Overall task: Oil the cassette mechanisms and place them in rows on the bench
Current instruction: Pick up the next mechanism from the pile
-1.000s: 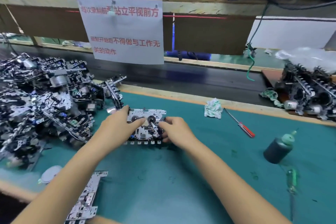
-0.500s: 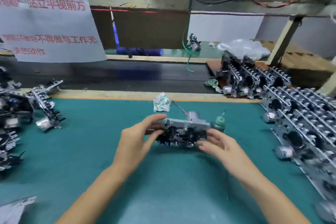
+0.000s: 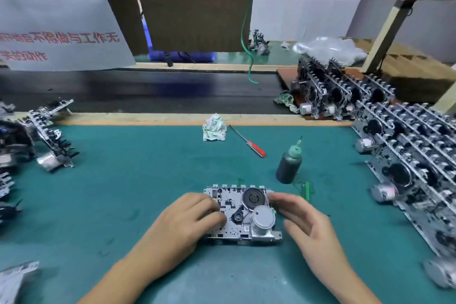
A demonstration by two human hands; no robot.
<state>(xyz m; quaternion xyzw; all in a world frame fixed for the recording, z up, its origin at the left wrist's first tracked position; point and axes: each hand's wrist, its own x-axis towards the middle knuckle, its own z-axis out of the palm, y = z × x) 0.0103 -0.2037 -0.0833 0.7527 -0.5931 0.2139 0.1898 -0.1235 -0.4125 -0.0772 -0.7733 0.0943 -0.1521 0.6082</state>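
Note:
A silver cassette mechanism [image 3: 243, 215] lies flat on the green mat [image 3: 138, 180], black flywheel and round motor facing up. My left hand [image 3: 187, 219] grips its left end with curled fingers. My right hand [image 3: 298, 215] touches its right edge with relaxed, slightly spread fingers. A dark oil bottle [image 3: 289, 164] with a green needle cap stands just beyond the mechanism to the right. Rows of mechanisms [image 3: 407, 155] stand on edge along the right side of the bench.
A heap of loose mechanisms [image 3: 37, 140] fills the left edge. A crumpled cloth [image 3: 214, 128] and a red-handled screwdriver [image 3: 249, 142] lie near the mat's far edge. A small green tool [image 3: 307, 190] lies by the bottle. A black conveyor belt [image 3: 138, 91] runs behind.
The mechanism was lifted from beside the left heap, carried right in both hands, turned over and set down flat on the mat. My right hand has loosened its hold.

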